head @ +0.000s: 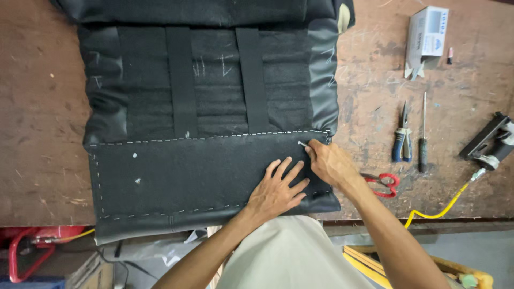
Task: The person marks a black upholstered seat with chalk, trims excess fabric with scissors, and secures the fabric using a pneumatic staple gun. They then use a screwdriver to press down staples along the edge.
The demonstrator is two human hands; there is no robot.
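Observation:
A black upholstered seat cushion (160, 85) lies face down on the worn wooden workbench (43, 107). A black felt panel (187, 171) covers its near half, fixed along the edges by a row of staples. My left hand (277, 190) rests flat on the felt near its right end, fingers spread. My right hand (327, 161) pinches a thin metal tool (303, 144) at the felt's upper right corner, by the staple line.
To the right on the bench lie blue-handled pliers (402, 140), a screwdriver (423, 140), red-handled scissors (385, 184), a staple gun (490, 142) with a yellow hose (440, 211), and a small cardboard box (425, 35). A red object (32, 243) sits below the bench's left edge.

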